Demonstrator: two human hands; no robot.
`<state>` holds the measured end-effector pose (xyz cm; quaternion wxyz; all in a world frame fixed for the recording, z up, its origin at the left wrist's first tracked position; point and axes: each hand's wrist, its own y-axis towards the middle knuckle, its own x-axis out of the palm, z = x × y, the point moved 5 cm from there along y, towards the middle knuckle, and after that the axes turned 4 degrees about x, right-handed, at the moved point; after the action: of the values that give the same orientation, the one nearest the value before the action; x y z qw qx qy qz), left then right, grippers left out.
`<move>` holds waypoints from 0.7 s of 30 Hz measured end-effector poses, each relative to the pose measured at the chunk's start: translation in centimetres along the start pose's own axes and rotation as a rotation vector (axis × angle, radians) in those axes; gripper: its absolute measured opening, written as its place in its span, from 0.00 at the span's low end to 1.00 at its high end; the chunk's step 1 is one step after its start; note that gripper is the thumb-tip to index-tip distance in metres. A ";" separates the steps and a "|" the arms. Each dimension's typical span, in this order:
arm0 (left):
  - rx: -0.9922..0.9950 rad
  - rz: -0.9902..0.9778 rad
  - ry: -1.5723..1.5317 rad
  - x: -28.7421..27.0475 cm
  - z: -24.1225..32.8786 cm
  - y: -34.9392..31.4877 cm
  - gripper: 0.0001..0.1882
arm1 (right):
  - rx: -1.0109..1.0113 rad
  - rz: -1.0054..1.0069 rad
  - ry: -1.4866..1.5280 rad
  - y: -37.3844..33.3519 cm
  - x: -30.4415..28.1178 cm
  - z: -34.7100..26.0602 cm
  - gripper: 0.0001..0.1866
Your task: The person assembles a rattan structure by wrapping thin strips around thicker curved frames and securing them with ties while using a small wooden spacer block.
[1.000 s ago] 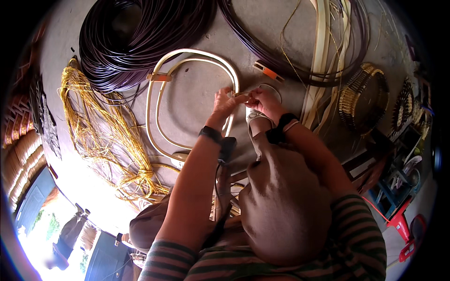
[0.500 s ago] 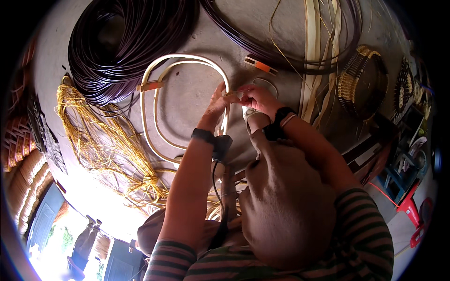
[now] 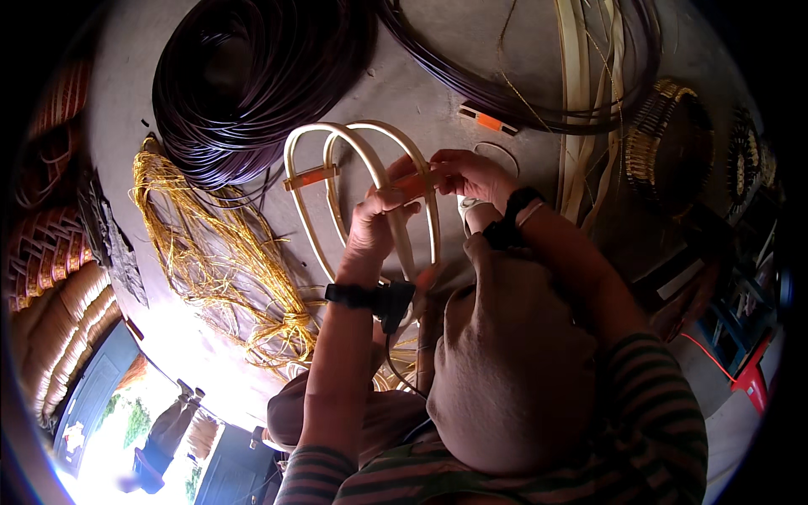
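Two bent cream rods form a double hoop frame, tilted up off the floor and joined at the left by an orange-brown spacer block. My left hand is closed around the nearer hoop, thumb on top. A second orange-brown spacer bridges the two hoops just beyond it. My right hand pinches at that spacer's right end, by the farther hoop; its fingertips partly hide the joint. A loose spacer block with notched ends lies on the floor above my right hand, and a thin pale ring lies beside it.
A large coil of dark cane lies at the far left, with a golden fibre bundle below it. Flat pale strips and a woven black-and-gold ring lie to the right. My raised knee stands between my arms.
The hoop frame has been tipped up from nearly flat, its two hoops now spread apart in view. My left hand has turned, its thumb now over the nearer hoop. The view has shifted slightly.
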<state>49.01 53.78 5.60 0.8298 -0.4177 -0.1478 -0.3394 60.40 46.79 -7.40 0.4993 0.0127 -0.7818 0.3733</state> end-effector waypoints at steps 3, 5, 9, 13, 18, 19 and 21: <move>-0.014 0.043 -0.048 -0.8 0.6 -0.9 0.44 | 0.008 -0.114 0.065 1.0 1.7 -0.2 0.10; -0.008 0.040 -0.014 -0.5 1.9 -1.8 0.45 | 0.057 -0.092 0.037 1.1 3.3 -0.6 0.11; -0.011 0.015 0.051 -0.9 3.5 -3.0 0.44 | 0.094 -0.141 -0.089 0.6 5.1 -1.3 0.11; -0.023 0.008 0.030 -0.7 4.4 -4.6 0.42 | 0.045 -0.106 -0.260 0.2 6.4 -2.0 0.10; 0.038 0.018 -0.044 -0.9 5.7 -5.4 0.41 | 0.001 -0.131 -0.265 -0.1 8.2 -2.3 0.10; 0.057 0.013 -0.069 -0.8 6.0 -5.5 0.41 | -0.005 -0.179 -0.235 -0.1 8.8 -2.4 0.10; 0.083 -0.004 -0.110 -0.7 6.6 -5.8 0.40 | 0.010 -0.241 -0.204 -0.1 9.7 -2.6 0.10</move>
<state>44.82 56.89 12.68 0.8363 -0.4006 -0.2082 -0.3110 57.59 51.70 0.84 0.4585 0.1467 -0.8193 0.3114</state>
